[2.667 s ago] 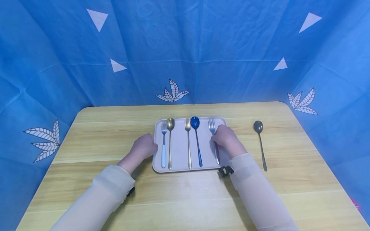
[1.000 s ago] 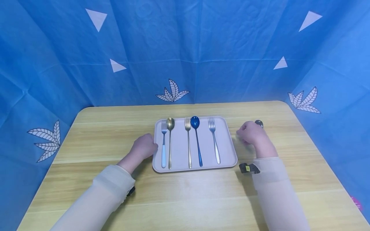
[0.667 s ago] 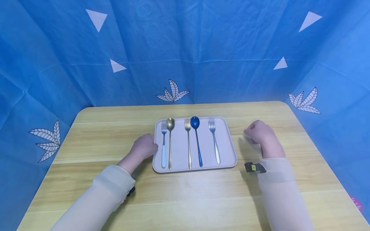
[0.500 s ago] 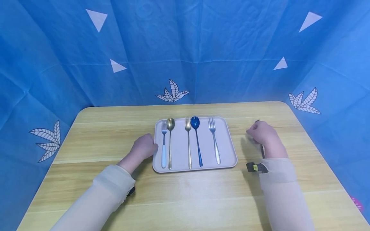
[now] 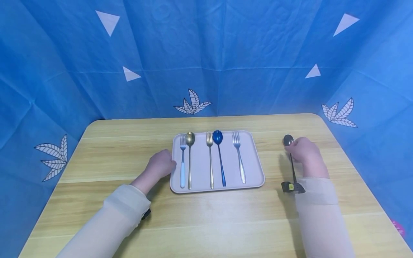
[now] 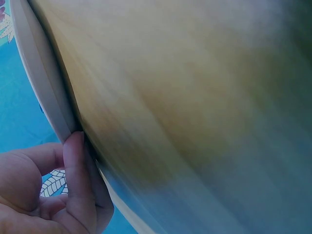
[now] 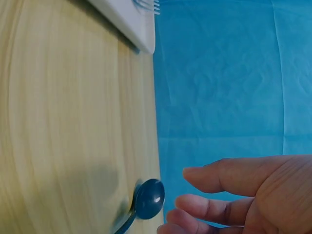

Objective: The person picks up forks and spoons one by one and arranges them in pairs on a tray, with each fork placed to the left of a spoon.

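Observation:
My left hand [image 5: 160, 163] grips the left rim of a pale pinkish tray [image 5: 200, 168]; in the left wrist view, thumb and fingers [image 6: 75, 170] pinch the tray's edge. A dark spoon [image 5: 288, 139] lies on the table right of the tray, bowl away from me. Over its upper handle hovers my right hand [image 5: 304, 150], fingers loosely bent around nothing. The right wrist view shows that spoon [image 7: 150, 199] apart from the fingertips [image 7: 192, 171]. On the tray are a white-handled fork [image 5: 183, 161], a gold spoon [image 5: 190, 138], a gold fork [image 5: 210, 154], a blue spoon [image 5: 218, 137] and a silver fork [image 5: 239, 157].
The wooden table [image 5: 206, 222] has rounded far corners. A blue curtain [image 5: 206, 50] with white triangles and leaf prints encloses its back and sides.
My right hand has left the silver fork on the tray and moved right to the dark spoon, lately shifting a little farther right and uncovering its bowl. My left hand stays on the tray.

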